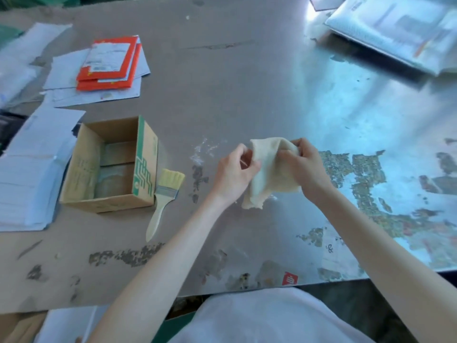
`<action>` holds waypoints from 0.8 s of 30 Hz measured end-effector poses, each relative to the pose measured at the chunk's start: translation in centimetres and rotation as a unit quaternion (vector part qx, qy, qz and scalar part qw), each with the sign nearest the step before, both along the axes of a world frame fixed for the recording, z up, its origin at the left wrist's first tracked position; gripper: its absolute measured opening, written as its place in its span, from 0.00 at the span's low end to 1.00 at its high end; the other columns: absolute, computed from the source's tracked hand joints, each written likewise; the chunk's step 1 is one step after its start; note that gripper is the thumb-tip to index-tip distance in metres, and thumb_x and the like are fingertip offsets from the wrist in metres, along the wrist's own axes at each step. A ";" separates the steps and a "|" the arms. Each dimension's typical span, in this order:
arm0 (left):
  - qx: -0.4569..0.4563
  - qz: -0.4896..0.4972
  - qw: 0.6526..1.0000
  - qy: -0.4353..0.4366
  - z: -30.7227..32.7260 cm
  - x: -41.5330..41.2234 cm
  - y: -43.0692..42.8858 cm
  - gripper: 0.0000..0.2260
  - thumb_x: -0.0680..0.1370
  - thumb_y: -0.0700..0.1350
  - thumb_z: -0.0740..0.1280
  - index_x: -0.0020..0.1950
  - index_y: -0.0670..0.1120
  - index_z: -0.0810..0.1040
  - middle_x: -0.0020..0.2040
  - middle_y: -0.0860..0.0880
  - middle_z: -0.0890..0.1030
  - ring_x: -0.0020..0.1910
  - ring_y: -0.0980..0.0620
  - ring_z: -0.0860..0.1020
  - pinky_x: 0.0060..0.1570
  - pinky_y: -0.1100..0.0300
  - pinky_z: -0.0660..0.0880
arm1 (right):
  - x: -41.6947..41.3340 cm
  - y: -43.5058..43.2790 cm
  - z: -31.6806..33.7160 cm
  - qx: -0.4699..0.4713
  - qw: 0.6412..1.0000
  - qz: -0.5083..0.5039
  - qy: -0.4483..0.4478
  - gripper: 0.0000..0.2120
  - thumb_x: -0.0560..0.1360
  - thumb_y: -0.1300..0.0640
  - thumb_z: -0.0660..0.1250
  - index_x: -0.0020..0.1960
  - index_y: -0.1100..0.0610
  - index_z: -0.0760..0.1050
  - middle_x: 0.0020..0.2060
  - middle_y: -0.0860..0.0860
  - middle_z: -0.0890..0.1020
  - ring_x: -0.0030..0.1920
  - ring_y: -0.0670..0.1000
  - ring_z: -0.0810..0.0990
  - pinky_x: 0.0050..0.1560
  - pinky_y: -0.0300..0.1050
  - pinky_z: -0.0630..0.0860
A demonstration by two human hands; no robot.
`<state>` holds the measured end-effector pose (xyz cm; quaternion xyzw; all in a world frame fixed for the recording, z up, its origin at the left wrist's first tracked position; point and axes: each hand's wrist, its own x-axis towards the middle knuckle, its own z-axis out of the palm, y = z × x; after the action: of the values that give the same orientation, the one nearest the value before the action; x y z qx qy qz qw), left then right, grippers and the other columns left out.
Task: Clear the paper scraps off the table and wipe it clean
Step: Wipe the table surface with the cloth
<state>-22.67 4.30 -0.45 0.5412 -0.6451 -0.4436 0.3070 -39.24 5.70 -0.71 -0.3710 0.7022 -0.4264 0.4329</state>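
Observation:
A cream cloth point(269, 174) hangs between both hands above the middle of the worn metal table point(247, 95). My left hand point(233, 173) pinches the cloth's left edge. My right hand point(305, 167) grips its top right corner. The cloth's lower end touches or nearly touches the tabletop. A smear of white dust or tiny scraps point(204, 151) lies just left of the hands.
An open cardboard box point(111, 167) stands at the left with a paintbrush point(164, 201) beside it. Stacks of white paper point(32, 174) and orange envelopes point(108, 63) lie further left. A plastic-wrapped bundle point(400, 28) sits far right. Peeling patches mark the table's right side point(366, 179).

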 end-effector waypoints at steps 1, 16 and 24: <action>-0.026 0.007 1.000 -0.006 0.0 -0.8 0.3 0.09 0.74 0.42 0.69 0.39 0.46 0.69 0.31 0.55 0.72 0.29 0.59 0.68 0.33 0.64 0.67 | -0.2 0.4 0.0 0.013 0.998 0.003 -0.054 0.10 0.69 0.51 0.66 0.47 0.55 0.75 0.38 0.49 0.77 0.38 0.49 0.75 0.40 0.45 0.70; 0.068 -0.090 0.991 0.068 -1.6 -2.8 1.9 0.20 0.75 0.31 0.58 0.64 0.48 0.74 0.55 0.50 0.80 0.56 0.52 0.78 0.59 0.53 0.74 | -1.7 1.3 -1.1 0.016 0.968 0.023 -0.250 0.15 0.76 0.63 0.65 0.63 0.59 0.73 0.48 0.53 0.80 0.45 0.50 0.80 0.34 0.37 0.75; -0.053 0.042 0.996 -0.066 -3.5 1.9 2.5 0.15 0.76 0.34 0.62 0.60 0.46 0.74 0.54 0.52 0.76 0.52 0.58 0.75 0.52 0.66 0.71 | -3.7 -2.0 -1.1 -0.064 0.992 -0.080 -0.076 0.11 0.72 0.59 0.66 0.54 0.54 0.77 0.43 0.49 0.79 0.40 0.43 0.75 0.37 0.34 0.71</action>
<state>-20.80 6.79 -3.93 0.5789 -0.6633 -0.3587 0.3102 -42.97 3.65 -1.78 -0.3074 0.6656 -0.5309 0.4251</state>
